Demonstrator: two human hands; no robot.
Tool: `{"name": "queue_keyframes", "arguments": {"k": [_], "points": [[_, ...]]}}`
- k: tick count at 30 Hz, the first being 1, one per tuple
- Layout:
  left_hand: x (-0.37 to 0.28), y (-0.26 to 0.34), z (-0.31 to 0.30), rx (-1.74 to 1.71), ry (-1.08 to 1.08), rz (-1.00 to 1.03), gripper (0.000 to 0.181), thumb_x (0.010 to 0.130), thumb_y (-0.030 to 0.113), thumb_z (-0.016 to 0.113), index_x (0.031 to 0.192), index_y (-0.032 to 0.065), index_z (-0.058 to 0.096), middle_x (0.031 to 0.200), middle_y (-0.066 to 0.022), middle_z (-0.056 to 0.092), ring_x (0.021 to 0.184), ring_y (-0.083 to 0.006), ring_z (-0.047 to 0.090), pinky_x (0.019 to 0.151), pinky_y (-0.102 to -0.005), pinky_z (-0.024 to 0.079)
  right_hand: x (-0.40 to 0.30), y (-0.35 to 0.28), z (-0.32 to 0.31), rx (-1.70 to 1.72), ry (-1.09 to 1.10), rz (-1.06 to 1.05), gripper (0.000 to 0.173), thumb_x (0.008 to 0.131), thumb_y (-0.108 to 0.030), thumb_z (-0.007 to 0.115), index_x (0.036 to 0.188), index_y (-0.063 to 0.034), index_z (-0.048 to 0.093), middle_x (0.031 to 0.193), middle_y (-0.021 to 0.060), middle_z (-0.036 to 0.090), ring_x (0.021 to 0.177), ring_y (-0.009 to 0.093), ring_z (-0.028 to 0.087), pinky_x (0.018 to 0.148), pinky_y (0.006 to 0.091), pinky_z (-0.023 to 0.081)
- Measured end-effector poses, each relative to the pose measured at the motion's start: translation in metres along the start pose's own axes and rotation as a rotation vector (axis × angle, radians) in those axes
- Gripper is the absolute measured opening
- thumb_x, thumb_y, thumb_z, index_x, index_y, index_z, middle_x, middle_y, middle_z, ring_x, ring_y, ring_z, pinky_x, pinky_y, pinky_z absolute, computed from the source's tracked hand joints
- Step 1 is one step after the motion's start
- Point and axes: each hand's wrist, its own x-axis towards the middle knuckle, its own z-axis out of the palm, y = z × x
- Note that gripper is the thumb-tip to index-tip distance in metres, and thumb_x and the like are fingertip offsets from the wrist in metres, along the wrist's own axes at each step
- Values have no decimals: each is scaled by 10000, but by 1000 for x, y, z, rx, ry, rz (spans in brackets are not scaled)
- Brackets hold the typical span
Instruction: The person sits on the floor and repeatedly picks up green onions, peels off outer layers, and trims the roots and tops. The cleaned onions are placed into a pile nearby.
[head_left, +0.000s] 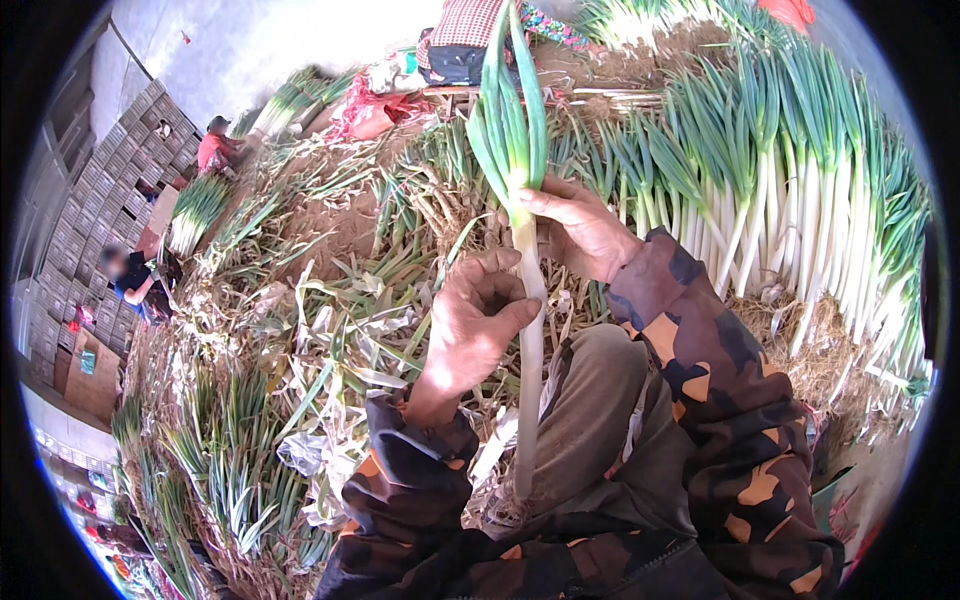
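Note:
A long green onion (531, 360) stands nearly upright before me, its green leaves at the top and its roots low by my knee. My right hand (581, 225) grips it where the leaves meet the pale stalk. Lower down, my left hand (480, 322) is at the left side of the stalk, fingers curled and thumb tip against or just over it; whether it pinches a thin strip of skin I cannot tell. A narrow green leaf (461, 244) hangs to the left, above my left hand.
Clean green onions (787, 210) stand in a dense row at right. Peeled leaves and skins (352, 337) litter the floor at left, beside more onions (232, 457). A red plastic bag (371, 112) lies beyond. Two people (217, 146) sit far left; another person (469, 30) is at the top.

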Motion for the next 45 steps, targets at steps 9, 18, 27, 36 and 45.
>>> {"name": "queue_keyframes", "arguments": {"k": [9,18,27,36,45], "points": [[-67,-9,-17,-531,-166,-281,269,822,-73,558,1083,-9,538,772,-49,560,629,-100,528,539,-220,421,18,16,-27,286,21,-17,284,894,-262,562,1114,-97,491,975,102,603,797,233,607,684,390,525],[-164,-41,-43,534,44,-536,416,814,136,628,1161,-39,482,709,-38,537,604,-111,495,536,-265,409,39,7,-58,443,300,-229,255,913,-304,528,1073,-108,495,862,97,581,671,183,517,596,328,453],[-302,-118,-126,1070,-208,-713,206,802,213,577,909,38,598,853,-203,624,809,-359,617,682,-467,478,61,9,-125,632,33,-118,397,899,-358,531,1094,-16,481,854,83,561,666,155,500,600,318,476],[-158,-60,-107,687,61,-374,434,873,298,564,1193,10,505,1035,-227,603,874,-341,622,778,-420,492,50,4,-126,755,-212,-71,461,992,-281,351,1319,42,319,904,77,563,672,157,478,569,297,449],[-110,-60,-5,-145,-556,-308,549,923,325,513,1294,-60,391,1183,-114,515,1089,-154,459,931,-281,375,39,-12,-111,634,-350,-195,456,994,-212,314,1338,84,270,820,36,503,608,142,437,511,276,410]]}}
